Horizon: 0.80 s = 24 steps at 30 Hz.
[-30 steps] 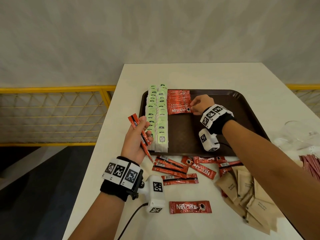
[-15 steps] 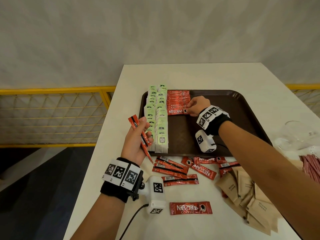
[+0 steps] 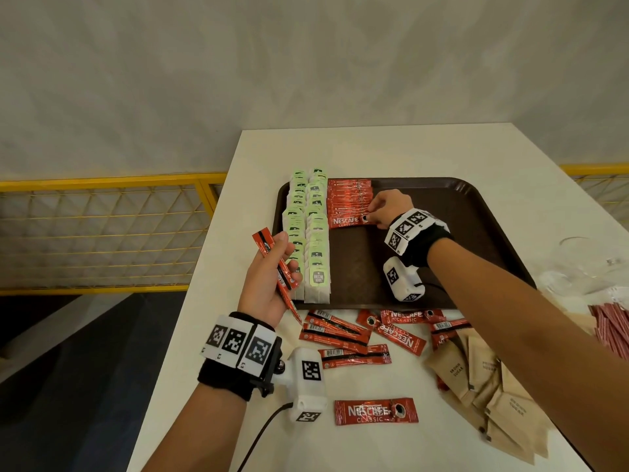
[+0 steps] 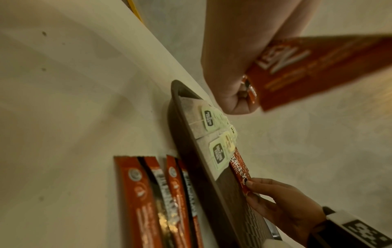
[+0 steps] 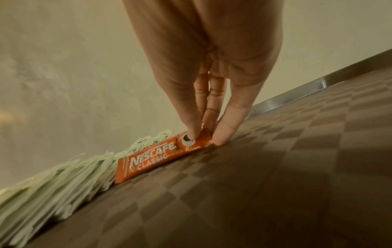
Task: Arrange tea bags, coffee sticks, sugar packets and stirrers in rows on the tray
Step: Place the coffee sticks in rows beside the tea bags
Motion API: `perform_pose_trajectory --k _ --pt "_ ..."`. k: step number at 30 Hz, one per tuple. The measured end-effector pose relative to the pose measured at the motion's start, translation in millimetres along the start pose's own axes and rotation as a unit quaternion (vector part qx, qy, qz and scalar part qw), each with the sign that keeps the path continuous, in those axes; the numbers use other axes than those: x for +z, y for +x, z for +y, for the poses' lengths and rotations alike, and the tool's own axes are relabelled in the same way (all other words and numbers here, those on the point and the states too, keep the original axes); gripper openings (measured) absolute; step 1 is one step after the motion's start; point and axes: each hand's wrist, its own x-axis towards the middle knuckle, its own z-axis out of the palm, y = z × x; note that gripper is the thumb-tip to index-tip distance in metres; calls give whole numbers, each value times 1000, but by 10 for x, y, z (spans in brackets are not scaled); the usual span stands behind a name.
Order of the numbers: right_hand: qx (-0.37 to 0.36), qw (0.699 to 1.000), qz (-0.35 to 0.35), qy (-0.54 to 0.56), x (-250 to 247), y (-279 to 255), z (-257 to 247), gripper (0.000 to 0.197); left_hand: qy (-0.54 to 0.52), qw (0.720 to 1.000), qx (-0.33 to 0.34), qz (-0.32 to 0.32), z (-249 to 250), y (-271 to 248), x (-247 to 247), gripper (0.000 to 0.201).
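The step in hand was the coffee-stick row. The right hand (image 3: 391, 207) was on the tray (image 3: 476, 212), its thumb and fingertips (image 5: 222, 136) pinching the right end of the nearest coffee stick (image 3: 347, 221), which lay flat at the near end of the coffee row (image 3: 349, 199). That row sat just beside the two rows of tea bags (image 3: 308, 233) along the tray's left side.

The left hand (image 3: 269, 284) hovered over the left edge of the surface (image 3: 374, 148), fingers curled round a small bundle of spare coffee sticks (image 3: 277, 270).

Loose coffee sticks (image 3: 343, 333) lay scattered on the surface just in front of the tray, with brown sugar packets (image 3: 486, 379) heaped to their right and red stirrers (image 3: 612, 325) at the far right edge.

Judged from this layout, the row was about half filled. The next move called for releasing the seated stick squarely, then drawing one stick from the left hand and laying it parallel, touching the previous one. Sugar packets and stirrers were not yet arranged.
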Motion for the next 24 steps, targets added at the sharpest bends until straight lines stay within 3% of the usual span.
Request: perform_pose_trajectory --k 18,24 --pt "-12 1000 -9 -25 -8 3 63 16 -21 999 -21 13 15 -16 18 19" --pt "-125 986 32 -102 -181 -199 -88 14 -78 996 -33 12 68 -58 63 16"
